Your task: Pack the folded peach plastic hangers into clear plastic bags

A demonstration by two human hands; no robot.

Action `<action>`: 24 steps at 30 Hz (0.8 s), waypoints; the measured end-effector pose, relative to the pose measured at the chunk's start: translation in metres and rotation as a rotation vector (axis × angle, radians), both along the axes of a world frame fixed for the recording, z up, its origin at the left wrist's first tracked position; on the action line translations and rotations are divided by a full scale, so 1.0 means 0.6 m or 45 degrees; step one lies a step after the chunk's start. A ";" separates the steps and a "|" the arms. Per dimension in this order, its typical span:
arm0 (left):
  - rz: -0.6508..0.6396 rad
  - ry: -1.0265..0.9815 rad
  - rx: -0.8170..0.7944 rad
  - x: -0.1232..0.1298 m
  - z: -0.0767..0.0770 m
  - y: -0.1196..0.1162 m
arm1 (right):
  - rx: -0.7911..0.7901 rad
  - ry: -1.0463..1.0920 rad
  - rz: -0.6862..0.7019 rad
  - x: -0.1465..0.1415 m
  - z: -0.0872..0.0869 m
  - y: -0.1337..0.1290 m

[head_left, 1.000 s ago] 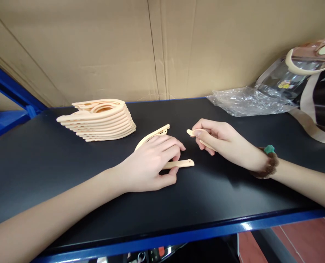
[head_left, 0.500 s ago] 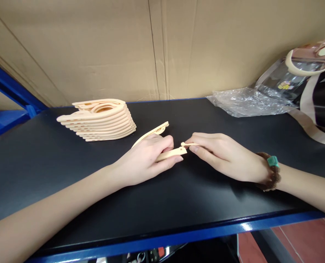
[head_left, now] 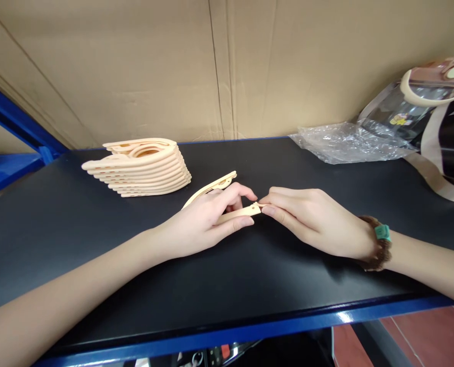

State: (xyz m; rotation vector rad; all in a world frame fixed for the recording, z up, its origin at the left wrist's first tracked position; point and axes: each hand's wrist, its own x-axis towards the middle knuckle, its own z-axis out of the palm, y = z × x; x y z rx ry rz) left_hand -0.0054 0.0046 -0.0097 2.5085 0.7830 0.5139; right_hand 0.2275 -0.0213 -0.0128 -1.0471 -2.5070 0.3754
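My left hand [head_left: 202,219] is closed around a cream plastic folding hanger [head_left: 237,214], its thumb along the lower arm and its index finger raised over that arm's holed end. The hanger's other arm [head_left: 221,181] sticks out behind the knuckles, and the palm hides the middle. Between thumb and fingers, my right hand [head_left: 306,216] pinches a thin cream plastic strip [head_left: 263,205], mostly covered by the fingertips. The strip's small knobbed end meets the holed end of the lower arm; whether it sits inside cannot be made out.
A stack of similar cream hangers [head_left: 150,171] stands at the back left of the black tabletop [head_left: 227,290]. Crumpled clear plastic [head_left: 345,142] and a transparent bottle with a strap [head_left: 398,109] lie at the back right. Cardboard [head_left: 154,66] walls off the rear.
My right hand has moved slightly left, bringing the strip's end up against the hanger arm. My left index finger has lifted and stretched toward that joint.
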 end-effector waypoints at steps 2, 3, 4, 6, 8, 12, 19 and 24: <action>-0.018 0.011 0.013 -0.001 0.000 0.001 | 0.009 -0.007 -0.005 -0.001 -0.001 0.000; -0.025 0.014 0.024 -0.001 0.000 0.001 | 0.013 -0.008 -0.003 -0.001 -0.001 0.001; -0.031 0.012 0.037 -0.001 -0.001 0.001 | 0.016 -0.008 -0.001 -0.001 -0.001 0.000; -0.043 -0.008 0.055 -0.001 -0.003 0.000 | 0.014 -0.006 0.002 -0.001 0.000 0.000; -0.048 -0.036 0.057 -0.001 -0.004 0.000 | 0.009 0.000 0.000 -0.001 0.001 -0.002; -0.051 -0.049 0.040 0.000 -0.006 -0.001 | 0.017 0.005 -0.013 -0.001 0.001 -0.005; -0.034 -0.044 -0.029 0.004 0.002 -0.007 | 0.076 -0.001 0.004 -0.001 -0.001 -0.003; -0.050 -0.042 0.014 0.001 0.002 -0.003 | 0.104 -0.006 0.016 0.001 -0.001 -0.005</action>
